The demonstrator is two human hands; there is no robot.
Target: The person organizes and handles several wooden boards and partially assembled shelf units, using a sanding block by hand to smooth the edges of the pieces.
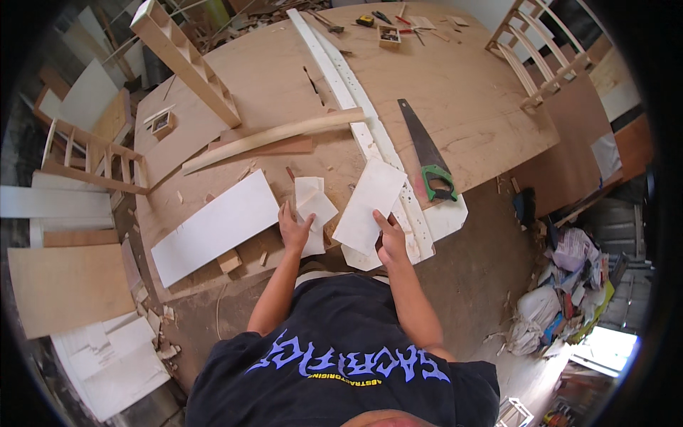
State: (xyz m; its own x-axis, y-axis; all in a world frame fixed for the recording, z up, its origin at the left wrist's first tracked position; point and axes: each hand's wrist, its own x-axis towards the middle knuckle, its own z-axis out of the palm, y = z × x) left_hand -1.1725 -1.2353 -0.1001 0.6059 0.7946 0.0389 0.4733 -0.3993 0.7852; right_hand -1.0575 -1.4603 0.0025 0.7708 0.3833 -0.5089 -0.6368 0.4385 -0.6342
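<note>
My right hand (390,240) grips a white rectangular panel (370,203) by its near right edge, with the thumb on top. The panel is tilted over a long white board with holes (407,192). My left hand (293,228) is beside several small white offcuts (314,200), thumb and fingers apart; whether it touches them I cannot tell. To its left, a larger white board (217,228) lies slanted along the table's near edge. A handsaw with a green handle (430,158) rests on the table to the right of the panel.
A long wooden strip (274,139) crosses the worktable (462,99). A tall wooden frame (188,64) stands at the far left, and slatted frames (548,57) at the far right. A small box (389,36) and hand tools are at the back. Bags and scraps (562,292) pile up right.
</note>
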